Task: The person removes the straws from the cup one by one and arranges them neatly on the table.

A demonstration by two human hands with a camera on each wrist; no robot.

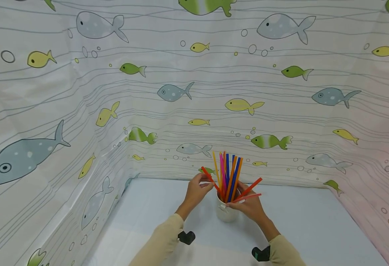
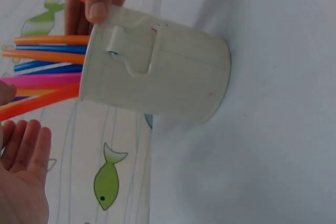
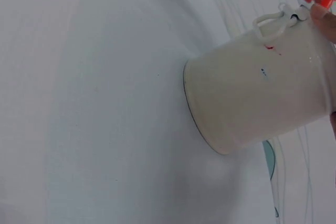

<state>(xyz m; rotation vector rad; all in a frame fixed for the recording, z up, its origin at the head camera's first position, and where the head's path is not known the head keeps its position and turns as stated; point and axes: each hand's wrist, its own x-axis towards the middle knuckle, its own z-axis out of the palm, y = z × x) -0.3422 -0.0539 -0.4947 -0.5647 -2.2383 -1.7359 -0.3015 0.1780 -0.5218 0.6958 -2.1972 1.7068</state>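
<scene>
A white metal pail (image 1: 227, 214) with a small side handle stands on the table and holds several long, thin coloured sticks (image 1: 226, 173) in orange, blue, pink and yellow. My left hand (image 1: 196, 190) is at the pail's left, pinching an orange-red stick (image 2: 44, 103) that leans out over the rim; its lower fingers are spread in the left wrist view. From the right, my right hand (image 1: 249, 207) grips the pail at its rim, thumb in front, other fingers behind. Two red sticks (image 1: 252, 186) lean out to the right over that hand. The stick bottoms are hidden inside the pail.
A pale table surface (image 1: 301, 221) extends around the pail. Behind and at both sides hangs a white sheet (image 1: 168, 111) printed with fish and wavy lines, meeting the table's back edge. Dark wrist devices (image 1: 261, 254) sit near both sleeves.
</scene>
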